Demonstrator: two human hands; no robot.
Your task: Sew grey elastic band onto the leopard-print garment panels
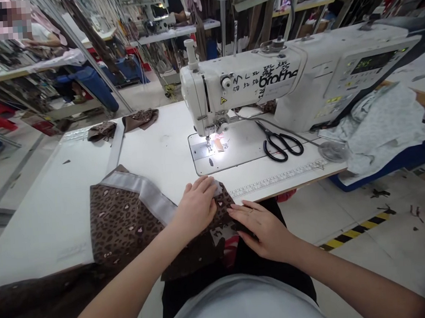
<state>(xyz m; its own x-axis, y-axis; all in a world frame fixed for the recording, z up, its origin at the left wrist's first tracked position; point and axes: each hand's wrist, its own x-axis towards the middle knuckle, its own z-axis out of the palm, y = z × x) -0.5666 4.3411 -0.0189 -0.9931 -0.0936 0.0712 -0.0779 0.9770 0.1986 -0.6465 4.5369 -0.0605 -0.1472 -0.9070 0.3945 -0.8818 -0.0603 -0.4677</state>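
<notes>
A brown leopard-print fabric (115, 222) with a pale grey band (152, 198) along its upper edge lies over the table's front edge and hangs into the lap. My left hand (197, 205) is closed on the fabric's right part, just in front of the needle plate, with its fingers bent and the thumb underneath. My right hand (262, 228) touches the fabric's right edge, fingers stretched out and slightly apart. Behind both hands stands a white sewing machine (244, 85), its lamp lighting the presser foot (208, 142); no fabric edge reaches under the foot.
Black-handled scissors (279, 143) lie right of the needle plate, behind a ruler strip (276, 178). Brown fabric scraps (140, 119) rest at the table's back left. Pale cloth (386, 119) is heaped at right over a blue bin (361, 178). A person (43, 37) is at the far left.
</notes>
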